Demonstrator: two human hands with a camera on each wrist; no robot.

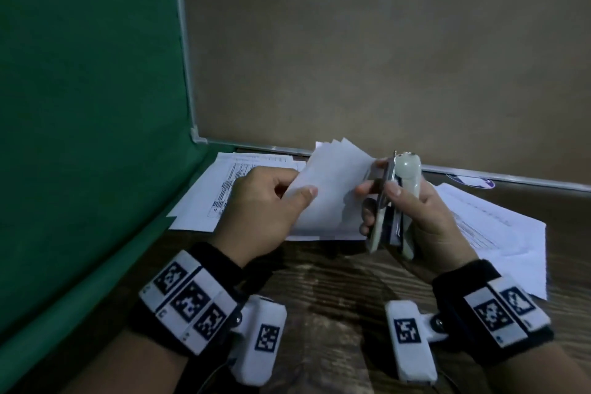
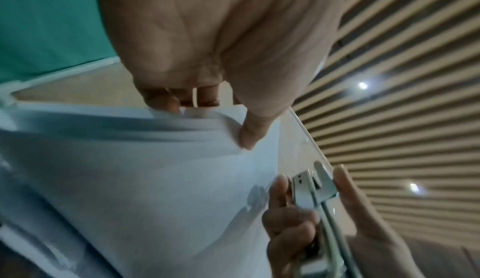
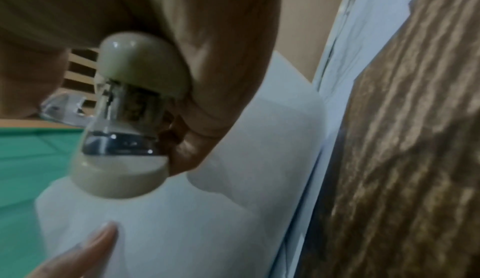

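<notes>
The left hand (image 1: pixel 256 205) pinches the light, floppy paper sheaf (image 1: pixel 332 176) by its edge (it'd likely fan apart otherwise), the right hand (image 1: pixel 425 217) clamped round the rigid stapler (image 1: pixel 407 176).

A bundle of white paper sheets (image 1: pixel 329 189) stands tilted off the table, its top corners fanned apart. It is pinched at its left edge in the left hand (image 1: pixel 265 205), thumb on the front. A pale grey-green plastic stapler (image 1: pixel 404 176) with shiny metal parts stands nose-up in the right hand (image 1: pixel 425 217), hinge end towards the wrist. Its front end meets the sheets' right edge.
</notes>
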